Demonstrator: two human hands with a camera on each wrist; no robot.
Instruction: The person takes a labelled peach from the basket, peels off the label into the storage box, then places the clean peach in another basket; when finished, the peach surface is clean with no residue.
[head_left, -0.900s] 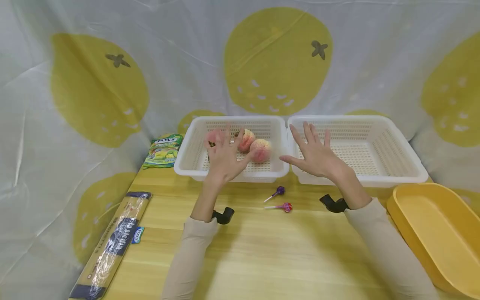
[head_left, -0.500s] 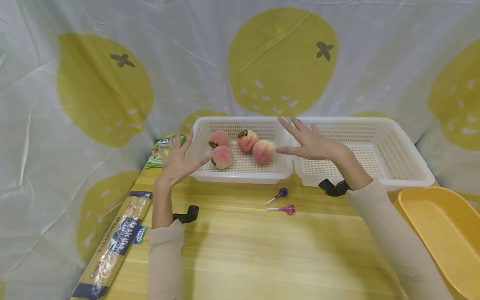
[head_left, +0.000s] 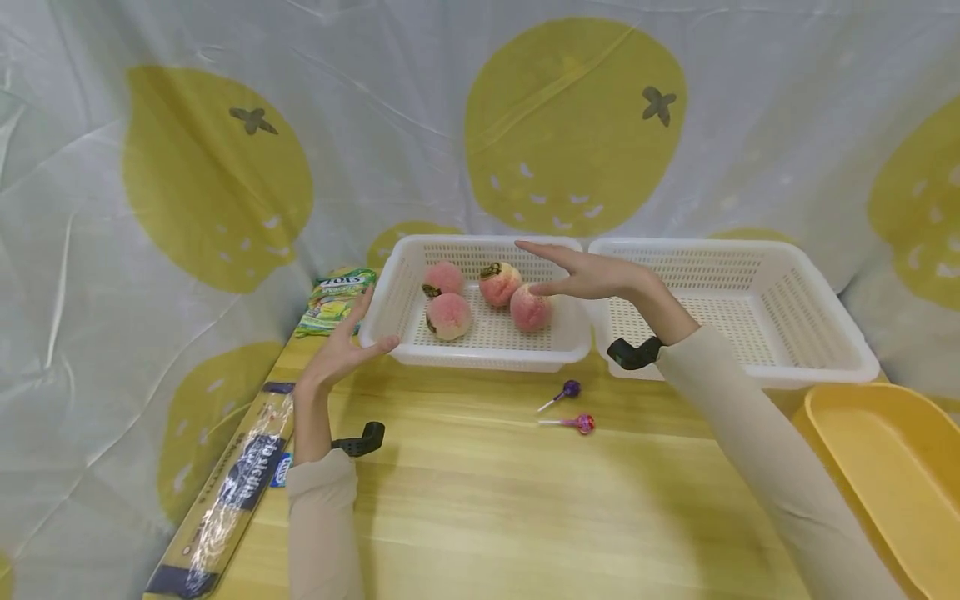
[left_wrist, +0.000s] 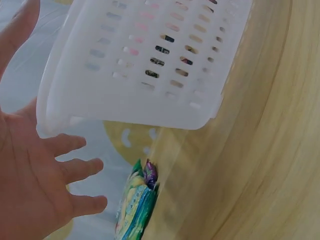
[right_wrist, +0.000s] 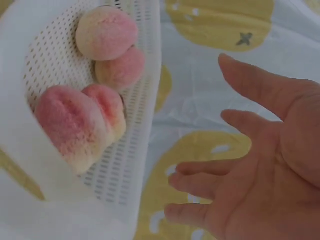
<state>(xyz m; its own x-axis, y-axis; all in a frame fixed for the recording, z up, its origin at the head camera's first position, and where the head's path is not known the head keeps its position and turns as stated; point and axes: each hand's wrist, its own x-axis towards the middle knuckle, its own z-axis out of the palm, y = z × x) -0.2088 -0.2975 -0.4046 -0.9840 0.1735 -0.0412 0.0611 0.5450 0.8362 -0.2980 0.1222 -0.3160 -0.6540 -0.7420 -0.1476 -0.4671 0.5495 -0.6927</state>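
Observation:
A white slotted basket [head_left: 487, 354] at the back of the table holds three pink peaches [head_left: 448, 316]. My left hand [head_left: 341, 348] is spread, palm toward the basket's left end, its thumb close to the rim, holding nothing. My right hand [head_left: 581, 271] hovers flat over the basket's right end, just above one peach [head_left: 531, 308], also holding nothing. In the left wrist view the basket wall [left_wrist: 150, 65] hangs just beyond my fingers [left_wrist: 75, 170]. The right wrist view shows the peaches [right_wrist: 80, 125] beside my spread fingers [right_wrist: 210, 185].
A second white basket [head_left: 750, 367] stands to the right, a yellow tub [head_left: 877, 492] at the right edge. Two lollipops [head_left: 570, 408] lie in front of the baskets. A green snack bag [head_left: 333, 300] and a long spaghetti pack [head_left: 225, 500] sit at the left.
My left hand moved from over the peaches out to the basket's left end. The right hand swung left from the second basket to above the first one's right end.

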